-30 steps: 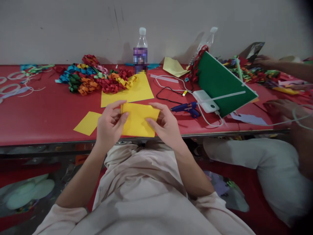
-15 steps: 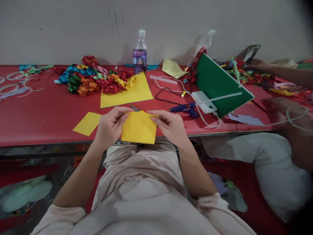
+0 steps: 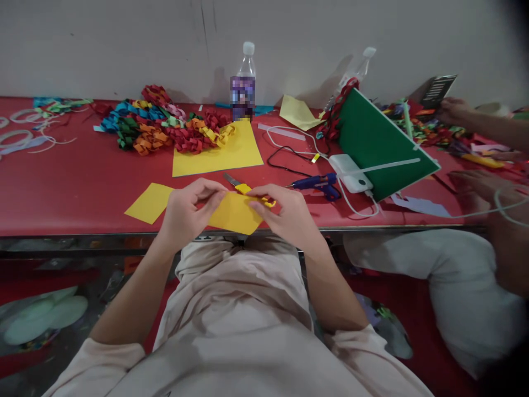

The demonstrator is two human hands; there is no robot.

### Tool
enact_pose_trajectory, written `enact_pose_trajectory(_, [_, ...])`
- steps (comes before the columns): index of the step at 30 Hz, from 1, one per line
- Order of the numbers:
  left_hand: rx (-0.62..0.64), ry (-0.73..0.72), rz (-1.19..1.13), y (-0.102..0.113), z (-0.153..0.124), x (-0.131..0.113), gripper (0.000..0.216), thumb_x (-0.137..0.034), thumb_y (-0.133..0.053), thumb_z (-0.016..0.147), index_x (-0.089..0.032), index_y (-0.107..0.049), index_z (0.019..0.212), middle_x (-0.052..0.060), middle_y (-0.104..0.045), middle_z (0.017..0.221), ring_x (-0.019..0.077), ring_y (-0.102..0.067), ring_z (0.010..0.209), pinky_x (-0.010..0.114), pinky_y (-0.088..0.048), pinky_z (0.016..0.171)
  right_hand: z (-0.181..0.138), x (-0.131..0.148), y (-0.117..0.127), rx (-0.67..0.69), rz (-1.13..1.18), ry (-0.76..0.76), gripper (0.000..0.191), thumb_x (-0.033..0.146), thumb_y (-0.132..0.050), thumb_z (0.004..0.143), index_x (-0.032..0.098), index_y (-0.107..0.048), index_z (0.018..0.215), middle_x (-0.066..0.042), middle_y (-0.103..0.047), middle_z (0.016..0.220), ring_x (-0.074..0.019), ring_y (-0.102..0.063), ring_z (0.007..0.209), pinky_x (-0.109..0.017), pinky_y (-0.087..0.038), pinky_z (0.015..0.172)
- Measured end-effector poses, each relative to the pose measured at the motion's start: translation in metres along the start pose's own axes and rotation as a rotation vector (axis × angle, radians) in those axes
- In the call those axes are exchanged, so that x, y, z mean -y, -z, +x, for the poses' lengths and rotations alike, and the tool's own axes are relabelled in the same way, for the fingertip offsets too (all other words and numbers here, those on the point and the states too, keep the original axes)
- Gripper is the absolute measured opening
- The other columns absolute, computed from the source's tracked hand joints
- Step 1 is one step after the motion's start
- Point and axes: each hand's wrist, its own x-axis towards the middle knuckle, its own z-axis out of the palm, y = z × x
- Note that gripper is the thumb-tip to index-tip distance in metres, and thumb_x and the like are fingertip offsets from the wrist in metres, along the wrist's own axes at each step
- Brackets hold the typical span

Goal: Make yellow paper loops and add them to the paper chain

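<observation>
A yellow sheet of paper (image 3: 236, 214) is held up over the near edge of the red table. My left hand (image 3: 188, 212) pinches its upper left edge between thumb and fingers. On the other side, my right hand (image 3: 285, 215) grips the upper right part in the same way. Just behind the paper lie yellow-handled scissors (image 3: 243, 188), their blades pointing away to the left and their handles partly behind my right hand. Another yellow piece of paper (image 3: 149, 203) lies flat beside my left hand.
Folded paper chains (image 3: 152, 129) rest partly on a large yellow sheet (image 3: 219, 160). Behind stands a bottle (image 3: 248, 60). To the right are a blue glue gun (image 3: 316, 183), a white power bank (image 3: 350, 172) with cable, and a leaning green board (image 3: 366, 143). Another person's hand (image 3: 454, 110) holds a dark object.
The yellow paper has tilted between my hands, and its lower edge now comes to a point. The scissors behind it show more. The other person's dark object has turned and shifted slightly.
</observation>
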Motion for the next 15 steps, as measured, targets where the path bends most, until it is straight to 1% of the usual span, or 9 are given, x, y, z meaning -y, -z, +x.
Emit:
enact_pose_trajectory(2, [0.038, -0.041, 0.019, 0.002, -0.002, -0.006, 0.019, -0.035, -0.067, 0.094, -0.017, -0.072, 0.1, 0.005, -0.076, 0.089, 0.0141, -0.071, 0.08, 0.021, -0.053, 0.071, 0.003, 0.006, -0.003, -0.006, -0.084, 0.137, 0.012, 0.029, -0.067, 0.096, 0.02, -0.074, 0.094, -0.005, -0.075, 0.094, -0.0177, -0.068, 0.091, -0.031, -0.052, 0.087])
enact_pose_trajectory(4, [0.005, -0.013, -0.015, 0.003, -0.004, -0.011, 0.02, -0.034, -0.07, 0.092, -0.017, -0.072, 0.1, 0.005, -0.077, 0.093, 0.015, -0.072, 0.084, 0.021, -0.055, 0.076, 0.005, 0.008, -0.006, -0.07, -0.02, 0.22, 0.014, 0.028, -0.067, 0.097, 0.02, -0.072, 0.087, -0.004, -0.072, 0.086, -0.0155, -0.064, 0.081, -0.029, -0.051, 0.078])
enact_pose_trajectory(6, [-0.044, 0.069, -0.065, 0.005, -0.006, -0.013, 0.022, -0.036, -0.073, 0.089, -0.016, -0.073, 0.097, 0.005, -0.077, 0.091, 0.0156, -0.072, 0.082, 0.021, -0.056, 0.073, 0.005, 0.009, -0.008, -0.14, 0.081, 0.236, 0.015, 0.028, -0.066, 0.097, 0.019, -0.069, 0.086, -0.003, -0.069, 0.084, -0.0138, -0.061, 0.075, -0.028, -0.048, 0.071])
enact_pose_trajectory(8, [-0.04, 0.135, -0.077, 0.008, -0.007, -0.015, 0.023, -0.039, -0.076, 0.086, -0.016, -0.075, 0.09, 0.004, -0.077, 0.085, 0.0157, -0.071, 0.077, 0.021, -0.056, 0.068, 0.002, 0.009, -0.008, -0.125, 0.116, 0.218, 0.016, 0.028, -0.065, 0.098, 0.019, -0.065, 0.085, -0.003, -0.067, 0.083, -0.0131, -0.058, 0.073, -0.028, -0.046, 0.069])
enact_pose_trajectory(10, [0.025, 0.16, -0.041, 0.012, -0.008, -0.017, 0.023, -0.04, -0.075, 0.085, -0.017, -0.077, 0.084, 0.003, -0.077, 0.08, 0.0151, -0.07, 0.072, 0.021, -0.054, 0.063, -0.001, 0.01, -0.007, -0.049, 0.085, 0.201, 0.014, 0.031, -0.066, 0.097, 0.02, -0.063, 0.088, -0.002, -0.065, 0.083, -0.0128, -0.055, 0.073, -0.028, -0.044, 0.068])
enact_pose_trajectory(12, [0.112, 0.15, 0.012, 0.016, -0.008, -0.02, 0.023, -0.042, -0.076, 0.085, -0.019, -0.08, 0.083, 0.002, -0.076, 0.077, 0.0145, -0.069, 0.069, 0.02, -0.053, 0.061, -0.002, 0.011, -0.006, 0.002, 0.055, 0.205, 0.015, 0.033, -0.066, 0.097, 0.02, -0.062, 0.09, -0.001, -0.063, 0.081, -0.0124, -0.053, 0.071, -0.028, -0.043, 0.067])
enact_pose_trajectory(13, [0.139, 0.147, 0.028, 0.018, -0.008, -0.021, 0.023, -0.042, -0.077, 0.084, -0.019, -0.08, 0.083, 0.001, -0.076, 0.075, 0.0142, -0.068, 0.068, 0.02, -0.053, 0.06, -0.003, 0.012, -0.006, 0.002, 0.055, 0.214, 0.016, 0.033, -0.066, 0.097, 0.02, -0.062, 0.088, 0.0, -0.062, 0.079, -0.0122, -0.052, 0.07, -0.028, -0.042, 0.066])
enact_pose_trajectory(15, [0.136, 0.167, 0.018, 0.022, -0.008, -0.023, 0.023, -0.043, -0.079, 0.081, -0.02, -0.081, 0.081, 0.001, -0.076, 0.073, 0.0138, -0.068, 0.066, 0.019, -0.053, 0.059, -0.003, 0.012, -0.006, -0.022, 0.085, 0.235, 0.019, 0.033, -0.065, 0.098, 0.02, -0.062, 0.084, 0.0, -0.061, 0.076, -0.0118, -0.052, 0.068, -0.028, -0.041, 0.064])
